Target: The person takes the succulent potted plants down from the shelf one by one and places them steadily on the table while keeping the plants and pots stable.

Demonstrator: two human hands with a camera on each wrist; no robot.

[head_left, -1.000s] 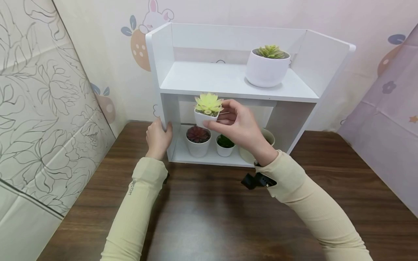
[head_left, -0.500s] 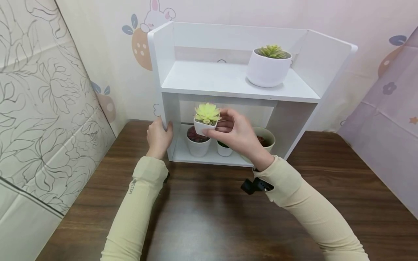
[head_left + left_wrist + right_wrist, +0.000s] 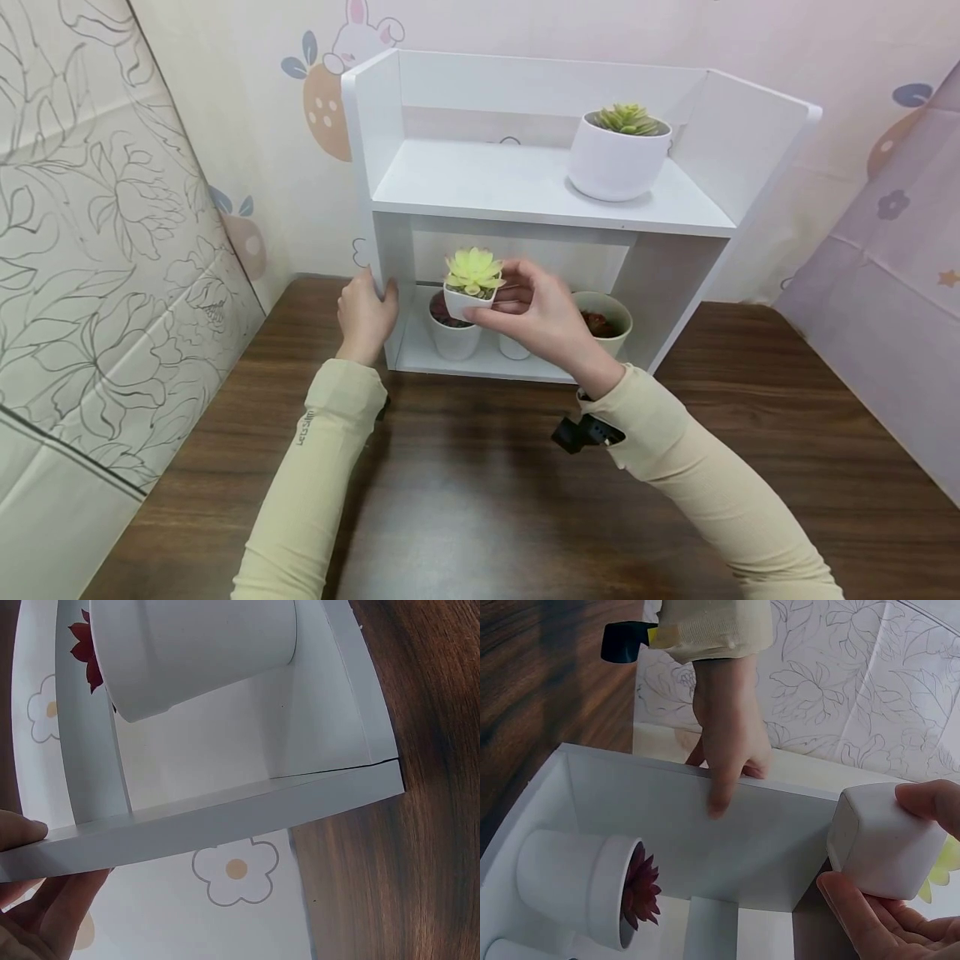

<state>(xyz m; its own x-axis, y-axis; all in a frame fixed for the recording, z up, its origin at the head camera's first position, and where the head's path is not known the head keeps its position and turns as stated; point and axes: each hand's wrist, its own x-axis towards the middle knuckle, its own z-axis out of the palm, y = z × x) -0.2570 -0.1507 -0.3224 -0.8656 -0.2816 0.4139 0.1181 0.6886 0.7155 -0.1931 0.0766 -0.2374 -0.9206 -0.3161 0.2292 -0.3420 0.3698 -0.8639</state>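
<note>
My right hand point(image 3: 543, 312) pinches a small square white pot with a yellow-green succulent point(image 3: 472, 272), held up in front of the shelf's lower opening. In the right wrist view the white pot point(image 3: 885, 840) sits between thumb and fingers. My left hand point(image 3: 366, 317) grips the left side panel of the white shelf point(image 3: 363, 142), thumb inside and fingers outside, as the left wrist view shows with the panel edge point(image 3: 225, 819). Behind the held plant stands a white pot with a dark red succulent point(image 3: 454, 340), partly covered.
On the upper shelf board point(image 3: 480, 179) stands a large white pot point(image 3: 615, 162) with a green succulent. Below, a small white pot point(image 3: 513, 347) and a cream pot point(image 3: 611, 317) are partly hidden by my right hand. The shelf stands on a dark wooden table point(image 3: 480, 492) against patterned walls.
My right hand has lowered the small potted succulent from near the upper board's edge, and it now overlaps the red succulent more. My left hand has stayed on the side panel.
</note>
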